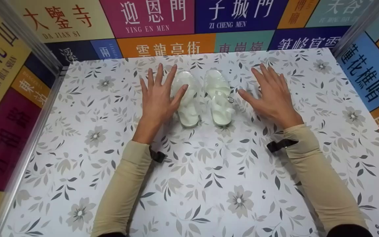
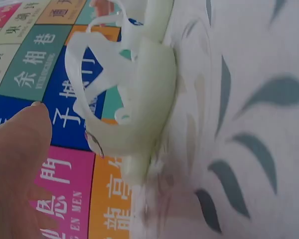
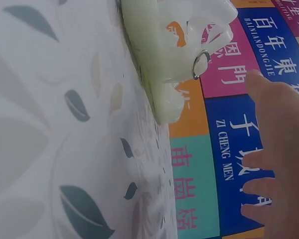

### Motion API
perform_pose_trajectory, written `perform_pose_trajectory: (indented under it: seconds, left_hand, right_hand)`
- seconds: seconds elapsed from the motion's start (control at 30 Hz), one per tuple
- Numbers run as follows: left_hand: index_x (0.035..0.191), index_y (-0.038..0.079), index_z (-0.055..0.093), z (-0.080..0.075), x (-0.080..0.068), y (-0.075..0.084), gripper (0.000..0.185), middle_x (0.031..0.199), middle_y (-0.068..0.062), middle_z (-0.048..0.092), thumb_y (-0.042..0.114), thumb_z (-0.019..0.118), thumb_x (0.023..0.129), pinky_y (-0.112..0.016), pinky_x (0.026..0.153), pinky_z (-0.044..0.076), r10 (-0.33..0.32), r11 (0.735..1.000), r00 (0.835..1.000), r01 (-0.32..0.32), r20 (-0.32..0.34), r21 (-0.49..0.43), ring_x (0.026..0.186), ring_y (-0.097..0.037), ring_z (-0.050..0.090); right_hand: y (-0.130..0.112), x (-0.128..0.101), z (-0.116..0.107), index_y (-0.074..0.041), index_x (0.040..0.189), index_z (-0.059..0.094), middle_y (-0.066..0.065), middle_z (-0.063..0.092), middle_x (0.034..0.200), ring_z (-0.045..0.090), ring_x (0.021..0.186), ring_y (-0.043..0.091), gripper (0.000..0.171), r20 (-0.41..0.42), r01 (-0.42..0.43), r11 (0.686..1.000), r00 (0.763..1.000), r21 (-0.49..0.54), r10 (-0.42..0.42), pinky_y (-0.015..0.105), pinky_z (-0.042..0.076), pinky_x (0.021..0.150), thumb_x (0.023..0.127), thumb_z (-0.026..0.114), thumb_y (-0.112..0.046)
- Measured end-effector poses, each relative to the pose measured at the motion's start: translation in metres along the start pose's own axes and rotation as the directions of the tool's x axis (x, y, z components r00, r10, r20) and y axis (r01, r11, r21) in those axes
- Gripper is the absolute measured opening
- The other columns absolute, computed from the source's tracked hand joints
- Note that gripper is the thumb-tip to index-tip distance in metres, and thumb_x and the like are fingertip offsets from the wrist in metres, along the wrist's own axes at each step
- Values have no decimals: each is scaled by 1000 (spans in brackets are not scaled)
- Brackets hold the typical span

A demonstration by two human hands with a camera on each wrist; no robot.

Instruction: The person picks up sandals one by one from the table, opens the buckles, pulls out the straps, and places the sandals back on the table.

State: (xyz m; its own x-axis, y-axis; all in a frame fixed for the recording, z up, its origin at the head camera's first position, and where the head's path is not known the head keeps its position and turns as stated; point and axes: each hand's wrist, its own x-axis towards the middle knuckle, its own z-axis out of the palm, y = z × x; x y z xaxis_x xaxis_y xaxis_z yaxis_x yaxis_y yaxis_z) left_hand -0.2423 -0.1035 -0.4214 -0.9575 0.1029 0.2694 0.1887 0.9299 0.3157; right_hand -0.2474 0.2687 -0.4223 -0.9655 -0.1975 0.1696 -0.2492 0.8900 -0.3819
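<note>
Two pale, translucent jelly sandals lie side by side, soles down, toward the far middle of the counter (image 1: 209,171): the left sandal (image 1: 187,98) and the right sandal (image 1: 220,97), close together but not touching, toes pointing away. Each has clear straps arching over a milky-white footbed, and the right one carries a small metal buckle (image 1: 230,99) on its outer side. The left hand (image 1: 158,98) lies flat with fingers spread and straight, gripping nothing; its thumb overlaps the left sandal's edge, though actual contact cannot be told. The right hand (image 1: 273,97) is likewise spread and flat, its thumb just beside the right sandal near the buckle. The counter wears a white cloth printed with grey leaves and flowers. Panels (image 1: 156,18) of bright colours with Chinese lettering wall in the far, left and right sides.
</note>
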Motion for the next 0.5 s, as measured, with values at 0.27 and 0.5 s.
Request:
perform_pose_trajectory:
  seconds: [0.27, 0.5]
  left_hand:
    - [171, 23, 35, 0, -9, 28, 75, 176, -16, 35, 67, 44, 110, -57, 135, 28, 153, 984, 984, -160, -88, -75, 162, -43, 36]
    - [170, 13, 35, 3, -20, 53, 79, 173, -17, 41, 64, 48, 110, -55, 127, 42, 235, 964, 967, -245, -99, -101, 156, -40, 46]
  right_hand:
    - [-2, -5, 2, -32, 168, 40, -1, 32, 179, 29, 166, 33, 78, -99, 13, 993, 995, 121, -1, 69, 24, 131, 102, 56, -70]
    - [-7, -9, 7, -22, 162, 50, 5, 44, 172, 40, 160, 33, 70, -155, 67, 978, 987, 196, -37, 64, 34, 128, 104, 62, -58]
